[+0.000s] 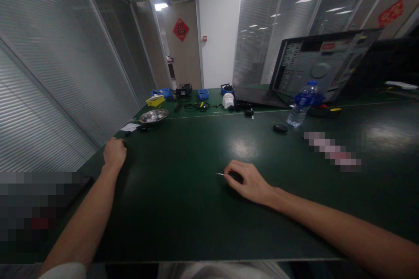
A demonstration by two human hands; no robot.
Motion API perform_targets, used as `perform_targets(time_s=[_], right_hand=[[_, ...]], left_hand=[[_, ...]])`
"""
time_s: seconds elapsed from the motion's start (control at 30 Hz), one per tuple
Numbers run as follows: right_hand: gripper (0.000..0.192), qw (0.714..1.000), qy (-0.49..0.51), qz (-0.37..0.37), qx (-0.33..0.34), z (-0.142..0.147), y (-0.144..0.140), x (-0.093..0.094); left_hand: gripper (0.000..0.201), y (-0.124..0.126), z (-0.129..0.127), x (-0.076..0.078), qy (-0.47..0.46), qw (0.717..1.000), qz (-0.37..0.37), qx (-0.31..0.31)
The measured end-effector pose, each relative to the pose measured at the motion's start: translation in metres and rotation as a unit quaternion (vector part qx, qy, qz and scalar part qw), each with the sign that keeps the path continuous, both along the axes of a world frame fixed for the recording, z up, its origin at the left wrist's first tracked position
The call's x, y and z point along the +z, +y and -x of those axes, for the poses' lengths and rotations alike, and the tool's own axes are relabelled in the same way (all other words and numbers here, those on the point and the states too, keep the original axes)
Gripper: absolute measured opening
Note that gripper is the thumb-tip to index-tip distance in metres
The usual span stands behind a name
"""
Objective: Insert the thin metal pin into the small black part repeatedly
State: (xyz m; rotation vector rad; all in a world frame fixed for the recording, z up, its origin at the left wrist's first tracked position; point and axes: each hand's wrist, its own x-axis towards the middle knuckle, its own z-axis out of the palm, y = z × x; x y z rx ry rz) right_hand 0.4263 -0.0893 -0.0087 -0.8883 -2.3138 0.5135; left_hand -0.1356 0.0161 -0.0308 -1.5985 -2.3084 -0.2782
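Note:
My right hand (247, 182) rests over the middle of the green table, its fingers closed around a small screwdriver (220, 174). The thin metal shaft points left past my fingertips, and a dark handle shows in part under the palm. Near the table's left edge, my left hand (114, 153) has its fingers curled in. A dark bit shows beside those fingertips, too small to name. Just beyond that hand lie small black objects (142, 128), a white paper (130, 127) and a shiny metal bowl (153, 117) with small pale pieces in it.
At the back stand a yellow tray (155, 100), a blue bin (203, 93), a coiled black cable (196, 106) and a white device (228, 100). On the right are a water bottle (300, 107), a black mouse (280, 128) and an open computer case (314, 67).

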Motion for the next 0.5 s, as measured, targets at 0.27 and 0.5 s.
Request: perform_targets(time_s=[0.27,0.5], right_hand=[[0.013,1.000,-0.005,0.010,0.001,-0.0006,-0.0008,0.0023],[0.013,1.000,-0.003,0.012,0.001,-0.0001,-0.0028,0.0053]], left_hand=[[0.040,0.0006,-0.0033,0.0021,0.011,1.000,0.003,0.027],[0.039,0.0012,0.0005,-0.0013,0.021,1.000,0.006,0.022]])
